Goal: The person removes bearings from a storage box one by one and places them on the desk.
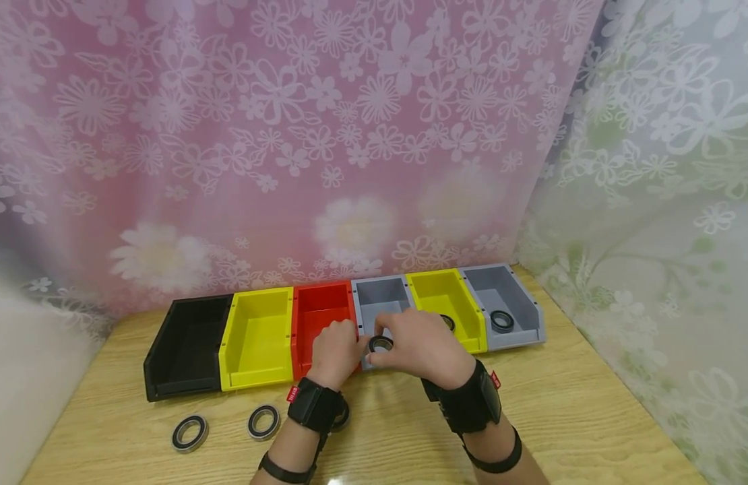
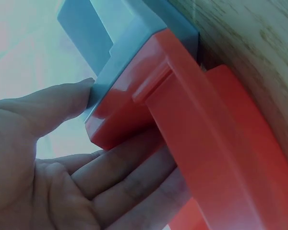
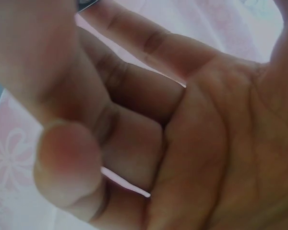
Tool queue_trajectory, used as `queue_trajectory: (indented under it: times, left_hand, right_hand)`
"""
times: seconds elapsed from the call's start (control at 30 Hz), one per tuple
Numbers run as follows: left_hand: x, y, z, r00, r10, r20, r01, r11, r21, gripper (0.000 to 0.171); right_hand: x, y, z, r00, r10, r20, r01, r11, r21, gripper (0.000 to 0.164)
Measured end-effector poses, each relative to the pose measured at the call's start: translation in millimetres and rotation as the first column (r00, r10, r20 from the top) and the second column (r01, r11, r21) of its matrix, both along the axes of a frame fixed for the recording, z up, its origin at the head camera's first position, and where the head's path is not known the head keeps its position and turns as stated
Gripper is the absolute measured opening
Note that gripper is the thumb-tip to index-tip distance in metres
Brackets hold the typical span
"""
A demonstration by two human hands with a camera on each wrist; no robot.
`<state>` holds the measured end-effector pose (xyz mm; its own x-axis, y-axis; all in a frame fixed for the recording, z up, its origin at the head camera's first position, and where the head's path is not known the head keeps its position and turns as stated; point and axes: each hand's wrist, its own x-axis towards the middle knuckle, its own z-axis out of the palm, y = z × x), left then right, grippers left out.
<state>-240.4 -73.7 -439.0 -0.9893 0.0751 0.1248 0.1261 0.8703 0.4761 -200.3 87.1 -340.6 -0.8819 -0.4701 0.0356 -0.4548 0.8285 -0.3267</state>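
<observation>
A ball bearing with a dark ring is pinched between the thumb and fingers of my right hand, over the front of the middle grey bin. In the right wrist view, the right hand has curled fingers, and only a dark sliver shows at the top edge. My left hand grips the adjoining walls of the grey bin and the red bin. Seen from the left wrist, the thumb of the left hand lies against the grey wall, with the fingers on the red side.
One bearing lies in the right grey bin, another in the right yellow bin. Two bearings, one left, one nearer, lie on the wooden table; another is partly behind my left wrist.
</observation>
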Motion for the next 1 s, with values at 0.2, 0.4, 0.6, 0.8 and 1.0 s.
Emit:
queue_trajectory:
  times: [0.2, 0.4, 0.6, 0.8, 1.0]
  left_hand:
    - [-0.1, 4.6, 0.9, 1.0, -0.005, 0.02, 0.005, 1.0, 0.007, 0.037]
    - [0.7, 6.9, 1.5, 1.0, -0.003, 0.022, 0.002, 1.0, 0.012, 0.036]
    - [2.0, -3.5, 1.9, 1.0, 0.029, 0.002, -0.029, 1.0, 0.001, 0.044]
    - [1.2, -5.1, 2.9, 0.999, 0.014, 0.031, -0.015, 1.0, 0.012, 0.042]
    - [-0.3, 1.4, 2.4, 0.998, 0.023, 0.063, -0.024, 1.0, 0.016, 0.041]
  right_hand:
    - [9.6, 2.8, 0.0, 1.0, 0.01, 0.006, -0.01, 1.0, 0.028, 0.026]
    - [15.1, 7.3, -10.9, 0.999, 0.037, 0.002, -0.037, 0.995, 0.096, 0.026]
    - [14.9, -0.1, -36.9, 0.99, 0.139, -0.016, -0.134, 0.974, 0.182, 0.029]
    - [17.7, -0.1, -65.3, 0.988, 0.156, 0.01, -0.153, 0.955, 0.255, 0.033]
    - [22.3, 7.0, -88.0, 0.989, 0.145, 0.011, -0.142, 0.943, 0.301, 0.034]
